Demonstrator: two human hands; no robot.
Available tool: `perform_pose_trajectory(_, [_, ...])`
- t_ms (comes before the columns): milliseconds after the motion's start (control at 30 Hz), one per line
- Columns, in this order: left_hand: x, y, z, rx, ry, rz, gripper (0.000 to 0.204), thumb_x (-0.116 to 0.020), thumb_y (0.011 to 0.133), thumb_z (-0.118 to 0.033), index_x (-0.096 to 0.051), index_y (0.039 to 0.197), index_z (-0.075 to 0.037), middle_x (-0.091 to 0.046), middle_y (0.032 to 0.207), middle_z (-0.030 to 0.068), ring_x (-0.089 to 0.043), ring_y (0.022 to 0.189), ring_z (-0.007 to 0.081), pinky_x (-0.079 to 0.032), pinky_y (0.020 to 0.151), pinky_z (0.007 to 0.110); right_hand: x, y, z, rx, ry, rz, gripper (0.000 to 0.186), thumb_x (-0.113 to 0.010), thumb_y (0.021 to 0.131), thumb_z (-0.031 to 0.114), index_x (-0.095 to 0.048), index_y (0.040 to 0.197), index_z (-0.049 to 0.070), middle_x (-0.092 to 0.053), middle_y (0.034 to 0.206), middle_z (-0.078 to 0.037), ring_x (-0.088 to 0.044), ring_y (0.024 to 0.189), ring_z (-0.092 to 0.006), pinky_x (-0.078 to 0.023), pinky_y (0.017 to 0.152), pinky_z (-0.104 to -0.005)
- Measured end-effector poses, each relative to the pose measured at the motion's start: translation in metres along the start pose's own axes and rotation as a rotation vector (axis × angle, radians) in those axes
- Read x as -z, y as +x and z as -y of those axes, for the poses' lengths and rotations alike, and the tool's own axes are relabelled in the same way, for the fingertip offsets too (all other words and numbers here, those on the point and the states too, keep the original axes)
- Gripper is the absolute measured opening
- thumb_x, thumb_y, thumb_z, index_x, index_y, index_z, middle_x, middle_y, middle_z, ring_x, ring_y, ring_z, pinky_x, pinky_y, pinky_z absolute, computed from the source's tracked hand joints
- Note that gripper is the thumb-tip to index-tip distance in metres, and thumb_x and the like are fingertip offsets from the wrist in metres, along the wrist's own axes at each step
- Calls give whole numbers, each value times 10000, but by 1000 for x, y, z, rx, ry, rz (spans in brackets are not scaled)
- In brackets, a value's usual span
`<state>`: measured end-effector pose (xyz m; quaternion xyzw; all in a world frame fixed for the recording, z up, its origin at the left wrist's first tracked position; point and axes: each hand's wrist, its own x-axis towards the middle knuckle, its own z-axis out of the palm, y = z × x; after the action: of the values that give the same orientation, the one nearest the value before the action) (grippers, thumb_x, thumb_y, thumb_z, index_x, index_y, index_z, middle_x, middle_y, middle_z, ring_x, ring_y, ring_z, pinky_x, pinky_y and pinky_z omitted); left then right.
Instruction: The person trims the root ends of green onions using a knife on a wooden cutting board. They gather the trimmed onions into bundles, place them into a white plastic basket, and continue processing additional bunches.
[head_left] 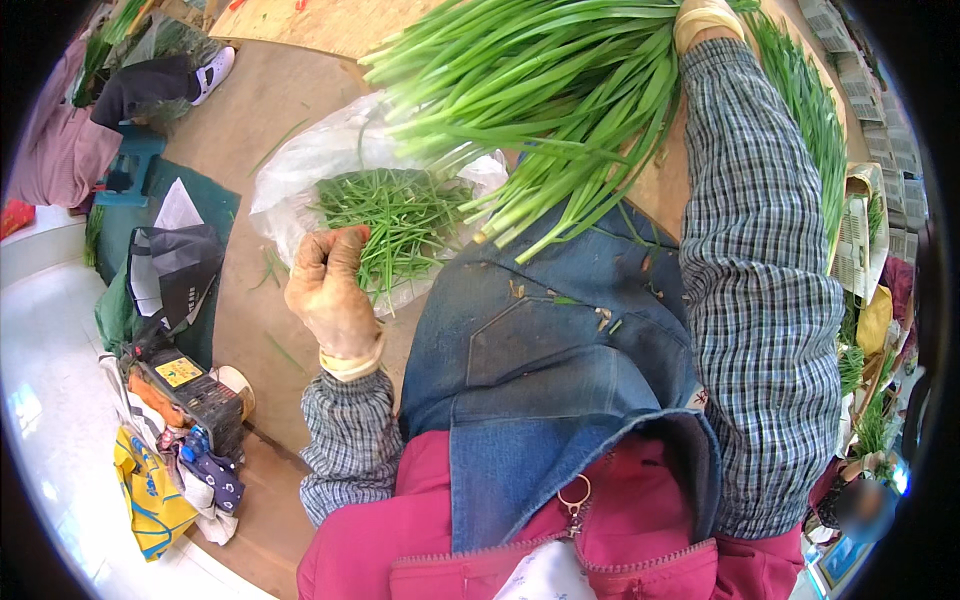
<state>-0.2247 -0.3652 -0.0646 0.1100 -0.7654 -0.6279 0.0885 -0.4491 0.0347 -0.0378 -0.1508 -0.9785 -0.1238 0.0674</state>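
"Bare wood of the worktop (320, 25) is seen beyond the plastic bag (285, 195). What is held in that?"

"Cut green trimmings (390, 210) are heaped inside. Green stalks (560, 90) are spread at the bag's far right, pale ends beside it."

"And the hands?"

"Set well apart. The left hand (335, 290) is curled at the bag's near edge; whether anything is gripped cannot be told. The right hand (700, 14) is stretched beyond the bag's right, against the stalks, its grip hidden."
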Motion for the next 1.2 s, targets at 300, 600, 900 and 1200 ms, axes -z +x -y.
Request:
perform_pose_trajectory(300, [-50,-9,-6,503,-293,529,281,-572,852,-68,-594,1101,61,-673,871,105,-523,594,79,-392,511,189,8,-11,7,4,9,16,401,-544,877,78,-549,1272,146,-593,1211,-144,-574,1112,-261,-463,957,-352])
perform_pose_trajectory(600, [-5,1,5,415,-170,260,99,-644,799,-73,-659,874,-11,-578,672,-2,-460,502,38,-303,431,160,11,-15,6,-4,25,14,407,-546,874,71,-548,1274,144,-592,1210,-148,-575,1110,-262,-464,956,-352])
perform_pose_trajectory(900, [69,13,59,-483,1050,-64,184,-641,760,-36,-662,942,-25,-591,812,77,-582,713,261,-487,697,361,15,-20,12,-2,47,21,413,-547,870,63,-548,1275,142,-592,1209,-152,-576,1108,-263,-465,955,-353])
perform_pose_trajectory(1200, [-86,-31,-33,-967,961,356,234,-674,729,-138,-616,935,-43,-523,803,57,-555,655,196,-478,559,324,19,-25,11,-11,43,23,418,-549,866,56,-547,1276,139,-591,1208,-156,-577,1105,-264,-466,954,-353])
